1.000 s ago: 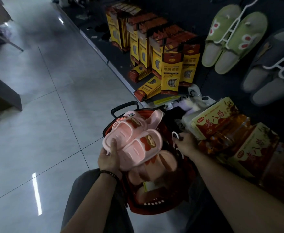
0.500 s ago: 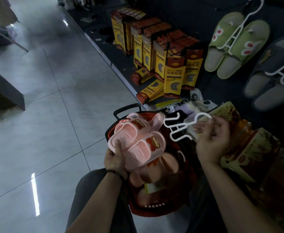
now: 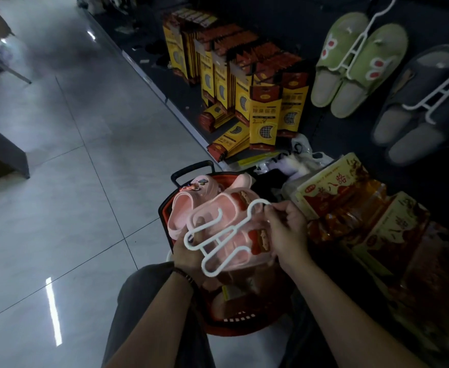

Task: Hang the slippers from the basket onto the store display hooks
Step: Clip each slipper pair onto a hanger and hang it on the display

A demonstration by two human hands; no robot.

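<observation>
The red basket [image 3: 234,329] stands on the floor [image 3: 58,181] against the foot of the display, its near side cut off by the person's arms. The left hand [image 3: 184,257] holds the pink slippers [image 3: 231,251] above the basket. Its thumb lies on a strap and its fingers are hidden beneath the soles. A white hanger [image 3: 219,236] lies slantwise across the pair, and the right hand [image 3: 287,229] pinches its hook end between thumb and fingertips. Whether the hanger's prongs are inside the straps cannot be told. More pinkish shapes lie deeper in the basket, too dark to make out.

On the display wall at the upper right, green slippers [image 3: 356,62] and grey slippers [image 3: 420,102] hang on white hangers. The hooks that bear them are lost in the dark or cut off by the top edge. Yellow boxes [image 3: 265,115] stand on the base shelf at the floor's edge. Red-and-yellow packets [image 3: 351,208] are piled just right of the basket, blurring into shadow toward the lower right corner.
</observation>
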